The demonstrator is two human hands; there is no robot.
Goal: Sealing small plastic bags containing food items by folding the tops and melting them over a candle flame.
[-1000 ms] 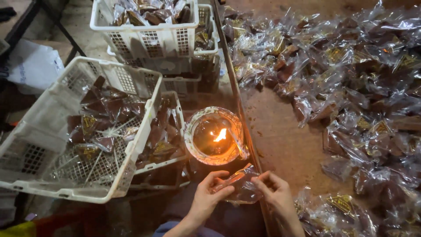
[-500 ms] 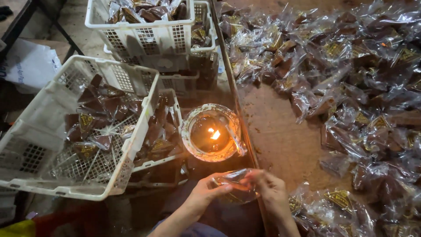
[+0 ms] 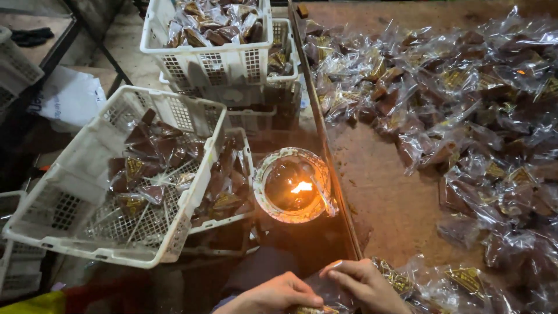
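At the bottom edge, my left hand (image 3: pixel 278 295) and my right hand (image 3: pixel 361 283) together hold a small clear plastic packet (image 3: pixel 325 293) with a dark brown piece inside. Both hands pinch it, fingers closed, and they are partly cut off by the frame. Just above them stands a round bowl (image 3: pixel 293 185) with a small burning flame in it. To the left is a tilted white plastic basket (image 3: pixel 87 192) with several sealed packets lying in it. A large heap of the same clear packets (image 3: pixel 465 116) covers the brown table on the right.
More white baskets (image 3: pixel 209 52) filled with packets are stacked at the top centre. The brown table (image 3: pixel 383 186) has a metal edge running down beside the bowl. Another packet pile (image 3: pixel 459 285) lies by my right hand. White sacks and a dark rack sit at far left.
My hands have dropped lower toward the bottom edge with the packet, away from the flame bowl. The view has shifted slightly downward.
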